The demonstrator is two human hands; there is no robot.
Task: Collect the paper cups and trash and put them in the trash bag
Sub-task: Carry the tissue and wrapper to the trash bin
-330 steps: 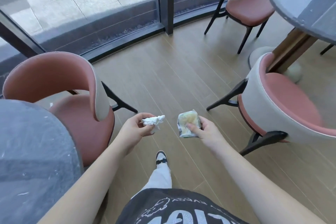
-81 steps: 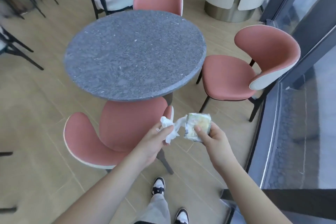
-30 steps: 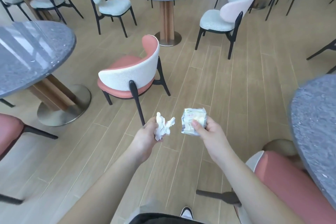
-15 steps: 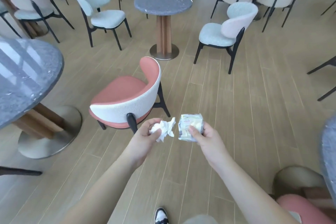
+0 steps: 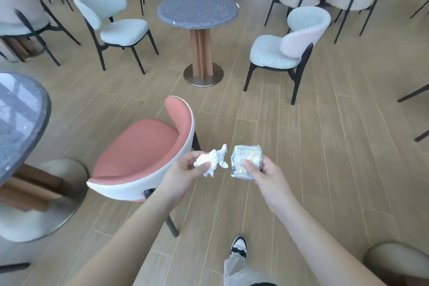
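We have one head view only: it looks forward and down from the person's head, close above the forearms, over the wooden floor (image 5: 325,146).

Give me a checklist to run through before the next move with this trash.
1. Left hand grips the crumpled tissue: ok.
2. Right hand grips the snack wrapper: ok.
3. Trash bag located: not ok, none in view.
4. Floor path ahead free: ok; the pink chair stands to the left.
5. Paper cups left on the round table: ok, none showing.
6. A free hand to open a bag: not ok, both full.
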